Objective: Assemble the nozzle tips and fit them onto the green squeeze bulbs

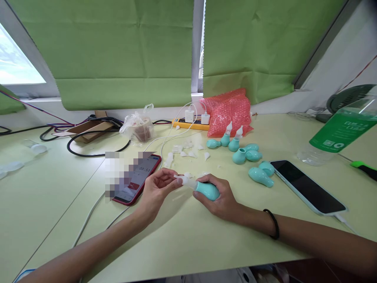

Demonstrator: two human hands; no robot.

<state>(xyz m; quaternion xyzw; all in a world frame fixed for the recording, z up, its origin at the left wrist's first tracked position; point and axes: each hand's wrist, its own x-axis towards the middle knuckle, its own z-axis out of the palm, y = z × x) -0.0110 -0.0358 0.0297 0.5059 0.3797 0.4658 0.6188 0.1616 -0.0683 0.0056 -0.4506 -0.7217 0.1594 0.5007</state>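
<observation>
My right hand [219,196] is wrapped round a teal nasal aspirator bulb [207,191], its neck turned to the left. A translucent nozzle [188,181] sits at that neck, pointing left. The thumb and fingers of my left hand [161,184] pinch the nozzle near its thin tip. Whether the nozzle is fully seated in the neck I cannot tell. Beyond my hands lie small translucent plastic pieces [191,154]. Two teal aspirators with nozzles fitted [235,144] stand upright at the back right. Several bare teal bulbs [239,156] are around them, some lying on their sides.
A red-cased phone [138,184] showing a timer lies by my left hand. Another phone [308,186], plugged in, is at right, near a green-labelled bottle [338,127]. Behind are red bubble wrap [229,114], a power strip [176,124], bagged tape [141,127] and black cables [88,153].
</observation>
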